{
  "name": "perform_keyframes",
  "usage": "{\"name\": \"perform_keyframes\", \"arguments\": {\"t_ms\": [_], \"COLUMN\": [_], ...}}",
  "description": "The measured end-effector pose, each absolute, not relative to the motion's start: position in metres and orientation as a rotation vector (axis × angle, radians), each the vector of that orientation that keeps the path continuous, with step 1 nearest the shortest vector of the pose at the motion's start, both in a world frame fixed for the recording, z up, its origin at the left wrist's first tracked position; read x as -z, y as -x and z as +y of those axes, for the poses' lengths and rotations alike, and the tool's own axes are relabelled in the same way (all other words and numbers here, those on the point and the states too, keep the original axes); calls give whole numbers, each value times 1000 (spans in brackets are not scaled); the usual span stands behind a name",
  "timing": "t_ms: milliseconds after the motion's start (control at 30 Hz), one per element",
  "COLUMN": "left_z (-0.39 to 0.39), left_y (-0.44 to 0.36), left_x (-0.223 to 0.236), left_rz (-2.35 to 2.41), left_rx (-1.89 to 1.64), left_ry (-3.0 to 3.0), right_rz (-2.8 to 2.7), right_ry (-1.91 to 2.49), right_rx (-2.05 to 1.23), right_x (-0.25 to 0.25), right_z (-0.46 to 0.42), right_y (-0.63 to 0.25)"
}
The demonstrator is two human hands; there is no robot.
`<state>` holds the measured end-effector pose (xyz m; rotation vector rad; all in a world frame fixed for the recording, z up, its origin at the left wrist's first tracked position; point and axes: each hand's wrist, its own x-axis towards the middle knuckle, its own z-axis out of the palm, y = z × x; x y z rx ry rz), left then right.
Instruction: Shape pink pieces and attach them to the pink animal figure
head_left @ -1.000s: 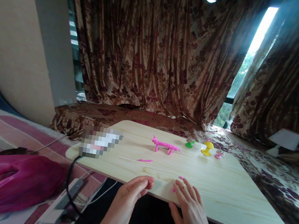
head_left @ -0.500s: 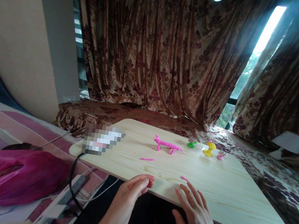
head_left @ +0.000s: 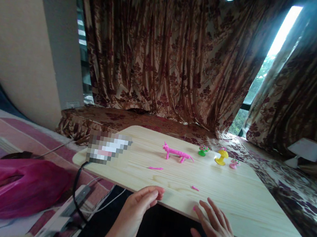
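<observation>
My left hand (head_left: 139, 209) is at the table's near edge, its thumb pressed to its curled fingers; whatever may be between them is hidden. To its right, my right hand (head_left: 214, 230) is open, fingers spread low over the edge. A small pink bit of clay (head_left: 194, 208) shows by its fingertips; I cannot tell whether it sticks to them. Just beyond lies a short pink clay strip (head_left: 195, 188). A longer pink clay roll (head_left: 155, 168) lies farther left. Behind it stands a pink four-legged clay animal (head_left: 177, 153) with a thin tail.
A green clay mushroom (head_left: 202, 151), a yellow one (head_left: 222, 157) and a small pink figure (head_left: 234, 164) stand along the back of the pale wooden table (head_left: 252, 212). A blurred-out device (head_left: 110, 149) with a black cable sits at left. A pink bag (head_left: 7, 190) lies beside the table.
My right hand has moved right and slightly towards me, uncovering the short pink strip; a pink bit now shows by its fingertips. My left hand has barely moved.
</observation>
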<state>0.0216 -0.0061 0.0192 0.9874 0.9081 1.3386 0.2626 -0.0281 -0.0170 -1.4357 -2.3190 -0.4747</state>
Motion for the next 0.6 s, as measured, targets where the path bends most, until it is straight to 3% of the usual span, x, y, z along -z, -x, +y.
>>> {"name": "perform_keyframes", "arguments": {"t_ms": [600], "left_z": [-8], "left_y": [-22], "left_x": [-22], "left_rz": [934], "left_rx": [-1274], "left_ry": [-1006], "right_rz": [-2346], "right_ry": [1525], "right_rx": [517], "right_x": [11], "right_z": [-21], "right_y": [-249]}}
